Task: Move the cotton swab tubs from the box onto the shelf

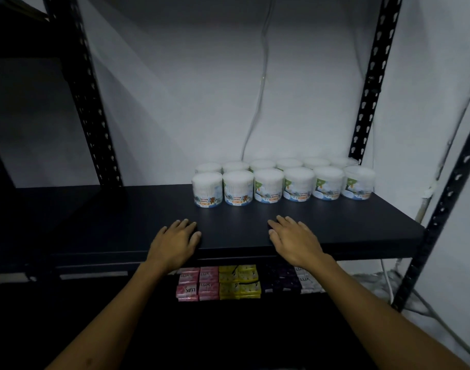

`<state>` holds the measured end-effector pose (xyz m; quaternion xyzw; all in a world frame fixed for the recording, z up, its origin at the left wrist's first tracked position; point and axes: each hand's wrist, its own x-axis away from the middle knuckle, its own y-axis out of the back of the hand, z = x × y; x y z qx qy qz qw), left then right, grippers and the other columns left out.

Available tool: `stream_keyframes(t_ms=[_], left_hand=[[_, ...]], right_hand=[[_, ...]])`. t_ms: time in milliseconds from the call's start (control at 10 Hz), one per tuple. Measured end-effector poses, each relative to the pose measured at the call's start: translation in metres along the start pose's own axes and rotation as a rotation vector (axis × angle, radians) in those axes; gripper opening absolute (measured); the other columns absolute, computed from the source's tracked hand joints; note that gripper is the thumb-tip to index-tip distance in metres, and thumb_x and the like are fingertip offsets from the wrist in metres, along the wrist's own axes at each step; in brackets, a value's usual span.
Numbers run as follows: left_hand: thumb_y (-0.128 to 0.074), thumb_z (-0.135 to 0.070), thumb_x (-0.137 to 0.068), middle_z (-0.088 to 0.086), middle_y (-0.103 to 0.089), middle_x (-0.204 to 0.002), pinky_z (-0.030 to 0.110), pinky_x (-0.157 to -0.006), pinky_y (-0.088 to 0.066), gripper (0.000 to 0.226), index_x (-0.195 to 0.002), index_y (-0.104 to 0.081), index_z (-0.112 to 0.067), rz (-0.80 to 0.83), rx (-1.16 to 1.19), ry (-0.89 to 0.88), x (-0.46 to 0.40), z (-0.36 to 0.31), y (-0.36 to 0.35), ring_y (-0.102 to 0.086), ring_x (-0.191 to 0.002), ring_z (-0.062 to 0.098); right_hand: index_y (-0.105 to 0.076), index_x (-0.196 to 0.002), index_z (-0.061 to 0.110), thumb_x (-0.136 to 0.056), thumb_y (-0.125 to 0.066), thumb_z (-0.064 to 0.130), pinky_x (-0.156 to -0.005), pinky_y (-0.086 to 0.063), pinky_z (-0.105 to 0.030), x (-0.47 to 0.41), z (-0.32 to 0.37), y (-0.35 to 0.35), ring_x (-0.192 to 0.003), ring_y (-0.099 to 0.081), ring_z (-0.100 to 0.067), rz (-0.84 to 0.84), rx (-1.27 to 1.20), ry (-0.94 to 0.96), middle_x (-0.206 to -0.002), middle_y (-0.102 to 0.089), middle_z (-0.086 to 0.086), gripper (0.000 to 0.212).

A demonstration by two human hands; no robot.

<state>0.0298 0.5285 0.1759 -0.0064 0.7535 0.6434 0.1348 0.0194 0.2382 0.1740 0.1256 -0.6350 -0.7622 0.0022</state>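
Dark shelf (121,225) | tubs (268,185) read "COTTON BUDS" | LUX soaps (198,284) below | both hands (175,241) flat, empty

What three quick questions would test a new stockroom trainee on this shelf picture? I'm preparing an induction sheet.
1. True or false: the left hand holds a tub.
2. How many rows do the cotton swab tubs form on the shelf?
3. What lies on the level below: A) soap bars, B) bottles, C) towels?

Key:
1. False; both the left hand and the right hand rest empty and open on the shelf front.
2. Two, front and back.
3. A.
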Motion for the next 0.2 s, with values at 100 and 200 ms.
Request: stream_keyframes(t_ms=[100,200], left_hand=[[-0.024,-0.047,-0.1,0.0,-0.024,-0.157,0.04,-0.116,-0.014,0.054,-0.148,-0.029,-0.023,-0.014,0.015,-0.031,0.022,0.005,-0.009,-0.017,-0.146,0.017],[-0.049,-0.042,-0.095,0.0,-0.036,-0.152,0.037,-0.116,-0.023,0.05,-0.141,-0.042,-0.023,0.024,0.197,-0.068,0.035,0.017,0.002,-0.029,-0.141,0.015]], right_hand=[[-0.029,-0.148,0.022,-0.101,-0.025,0.045,-0.117,-0.014,-0.04,0.028,-0.01,0.002,-0.146,-0.016,-0.019,0.024,-0.055,0.008,-0.158,-0.022,0.0,0.052],[-0.042,-0.143,0.018,-0.095,-0.05,0.041,-0.113,-0.026,-0.034,0.048,-0.024,0.025,-0.141,-0.031,-0.019,0.084,-0.19,0.032,-0.152,-0.035,-0.002,0.054]])
